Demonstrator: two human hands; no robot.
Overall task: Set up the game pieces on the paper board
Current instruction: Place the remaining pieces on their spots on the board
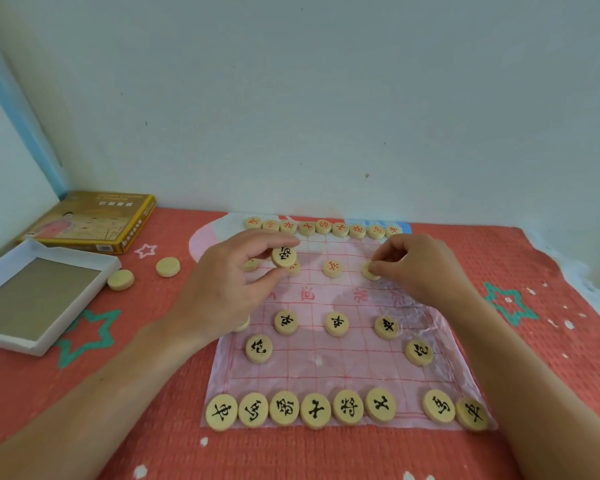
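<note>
Red woven cloth with white and teal stars (326,455) covers the surface. On it lies the thin pink-gridded paper board (329,365), crinkled at its right side.

Nearest edge: near row of black-lettered round wooden pieces (348,407) — eight, with one gap between the sixth and seventh from the left. Farther in, a pair of black-lettered pieces (258,348), one toward each side. Beyond those, a line of three black-lettered pieces (336,323); a fourth is half hidden under the left wrist.

Left hand (222,289): grip clamped, thumb and fingertips, on a lifted black-lettered piece (284,256) held tilted over the board's far left part.

Right hand (420,268): fingers curled, grip pinching the edge of a pale wooden piece (371,270) that sits on the board — its face cannot be read. Between the hands lies a lone red-lettered piece (332,268).

Far edge: far row of nine red-lettered pieces (323,226), touching side by side.

Off the board, left: two blank-faced wooden pieces (120,279) on the cloth, beside an open white cardboard tray (0,334). Behind it lies a flat yellow game box (94,223), against the wall.
</note>
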